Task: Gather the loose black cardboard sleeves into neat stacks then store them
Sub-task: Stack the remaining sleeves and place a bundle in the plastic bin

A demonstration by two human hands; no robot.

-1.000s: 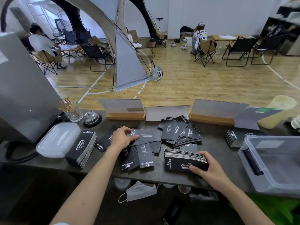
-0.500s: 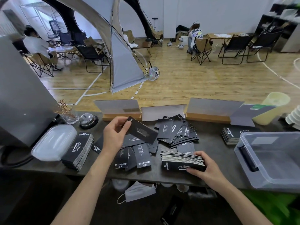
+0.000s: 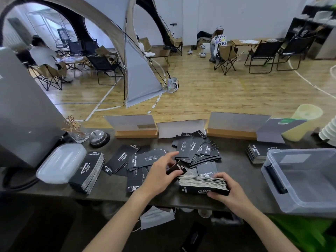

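Note:
Loose black cardboard sleeves (image 3: 198, 151) with white print lie scattered over the middle of the dark counter (image 3: 112, 186). My right hand (image 3: 231, 193) grips a thick stack of sleeves (image 3: 201, 184) standing on edge near the front. My left hand (image 3: 160, 173) pinches a single sleeve (image 3: 177, 168) just left of that stack's top. A finished stack (image 3: 89, 171) leans at the left, another stack (image 3: 258, 151) lies at the right. A clear plastic bin (image 3: 305, 180) stands open at the far right.
The bin's clear lid (image 3: 60, 162) lies at the left by a grey machine (image 3: 23, 110). A service bell (image 3: 99, 137), a glass with clips (image 3: 76, 131) and wooden card stands (image 3: 136, 126) line the counter's back. A face mask (image 3: 154, 217) hangs below the front edge.
My left hand lifted one sleeve from the loose pile and carried it right and down to the stack that my right hand holds.

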